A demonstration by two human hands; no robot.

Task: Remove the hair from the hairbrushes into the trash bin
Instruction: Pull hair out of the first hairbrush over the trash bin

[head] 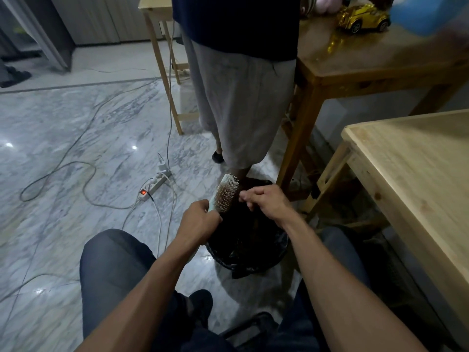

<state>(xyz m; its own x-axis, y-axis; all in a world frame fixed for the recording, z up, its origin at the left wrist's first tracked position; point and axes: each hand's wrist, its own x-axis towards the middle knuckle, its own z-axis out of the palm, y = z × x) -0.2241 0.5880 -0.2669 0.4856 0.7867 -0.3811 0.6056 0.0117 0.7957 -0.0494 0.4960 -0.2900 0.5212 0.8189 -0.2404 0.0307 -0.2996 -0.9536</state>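
— Where was the hairbrush [224, 193] at that moment?

— Over the trash bin [250, 252], which stood on the marble floor [76, 128] between the person's knees. The left hand [200, 222] was closed round the brush's pale green handle, with the bristles turned toward the right hand [266, 201].

— And the right hand?

— Just beside the bristles, above the bin's dark opening, its fingertips pinched together. Whether any hair was caught between them, I could not tell; it was too dark and too small.

— What lined the bin?

— A black bag, folded over the rim.

— Anything else nearby?

— A second person [241, 85] in pale shorts stood just behind the bin. A power strip [154, 185] with a red lit switch lay on the floor to the left, cables trailing from it. A wooden table [418, 174] stood at the right, and on another table behind it sat a gold toy car [363, 17].
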